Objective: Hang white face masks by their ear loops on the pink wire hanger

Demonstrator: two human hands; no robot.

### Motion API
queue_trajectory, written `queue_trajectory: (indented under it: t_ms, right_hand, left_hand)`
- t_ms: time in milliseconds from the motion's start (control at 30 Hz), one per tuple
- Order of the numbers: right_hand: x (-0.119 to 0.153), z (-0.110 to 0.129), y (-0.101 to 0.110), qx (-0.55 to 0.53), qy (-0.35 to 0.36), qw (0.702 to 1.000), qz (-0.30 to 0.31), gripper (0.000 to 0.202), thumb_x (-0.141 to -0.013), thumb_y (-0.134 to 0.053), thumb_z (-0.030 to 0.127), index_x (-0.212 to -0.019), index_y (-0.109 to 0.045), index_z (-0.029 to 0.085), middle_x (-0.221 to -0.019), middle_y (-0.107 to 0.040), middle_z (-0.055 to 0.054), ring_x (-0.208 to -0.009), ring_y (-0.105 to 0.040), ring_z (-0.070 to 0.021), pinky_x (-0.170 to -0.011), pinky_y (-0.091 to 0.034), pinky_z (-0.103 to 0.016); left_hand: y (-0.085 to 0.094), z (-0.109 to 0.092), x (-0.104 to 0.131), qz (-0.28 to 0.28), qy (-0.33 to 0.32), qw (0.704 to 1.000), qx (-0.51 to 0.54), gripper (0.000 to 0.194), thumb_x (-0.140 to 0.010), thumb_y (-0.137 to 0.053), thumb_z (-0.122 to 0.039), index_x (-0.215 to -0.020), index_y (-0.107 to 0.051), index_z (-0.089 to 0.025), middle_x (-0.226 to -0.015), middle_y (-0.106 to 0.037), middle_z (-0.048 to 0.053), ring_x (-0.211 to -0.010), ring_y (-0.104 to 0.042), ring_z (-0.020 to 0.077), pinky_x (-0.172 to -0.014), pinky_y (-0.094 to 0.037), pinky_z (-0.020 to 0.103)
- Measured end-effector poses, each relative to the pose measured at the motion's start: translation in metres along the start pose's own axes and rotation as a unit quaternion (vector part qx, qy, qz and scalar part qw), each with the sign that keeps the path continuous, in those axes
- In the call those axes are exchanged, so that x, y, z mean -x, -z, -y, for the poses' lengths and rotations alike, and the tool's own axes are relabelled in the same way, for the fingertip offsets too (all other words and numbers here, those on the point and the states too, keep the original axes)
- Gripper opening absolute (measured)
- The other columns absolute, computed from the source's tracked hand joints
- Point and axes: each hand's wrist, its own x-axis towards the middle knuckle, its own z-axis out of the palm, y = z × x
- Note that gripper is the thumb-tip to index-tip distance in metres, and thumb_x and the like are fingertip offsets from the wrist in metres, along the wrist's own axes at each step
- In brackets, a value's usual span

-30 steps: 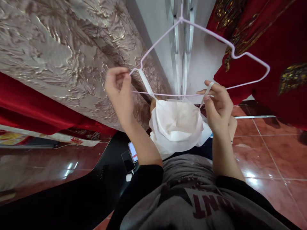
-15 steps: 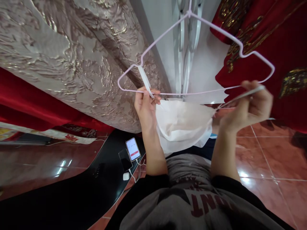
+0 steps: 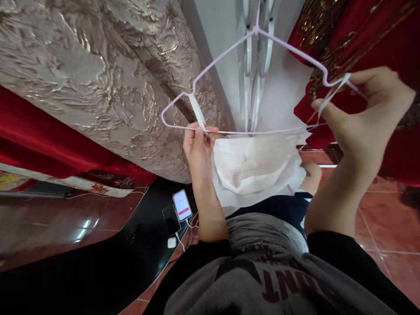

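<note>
A pale pink clothes hanger (image 3: 226,55) hangs in front of me, with a white garment (image 3: 252,164) below its bottom bar. One white strap (image 3: 196,108) runs from the hanger's left notch down to my left hand (image 3: 200,146), whose fingers close on it at the bottom bar. At the other end, my right hand (image 3: 364,105) stretches a second white strap (image 3: 332,95) between thumb and fingers. The top of that strap's loop crosses the hanger near its right notch. My right hand hides the hanger's right tip in part.
Beige textured fabric (image 3: 108,83) hangs on the left, red fabric with gold decoration (image 3: 331,43) on the right. White metalwork (image 3: 249,78) stands behind the hanger. On a black bench (image 3: 98,253) at lower left lie a lit phone (image 3: 182,204), a dark phone (image 3: 171,219) and a small white case (image 3: 171,242).
My right hand has moved up and to the right, drawing its strap from below the bottom bar up to the right notch. My left hand stays at the bar; the hanger has dipped slightly.
</note>
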Motion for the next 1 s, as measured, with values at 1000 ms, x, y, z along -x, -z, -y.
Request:
queue_trajectory:
  t_ms: [1000]
  right_hand:
    - [0.101, -0.006, -0.076, -0.078, 0.03, 0.992, 0.092, 0.027, -0.105, -0.067, 0.04, -0.13, -0.073, 0.032, -0.132, -0.066, -0.008, -0.091, -0.067, -0.0178, -0.062, -0.054, -0.033]
  left_hand:
    - [0.027, -0.074, -0.002, 0.157, -0.029, 0.987, -0.006, 0.037, -0.101, -0.075, -0.06, -0.114, -0.087, -0.028, -0.133, -0.084, 0.008, -0.132, -0.076, 0.0317, -0.087, -0.064, 0.037]
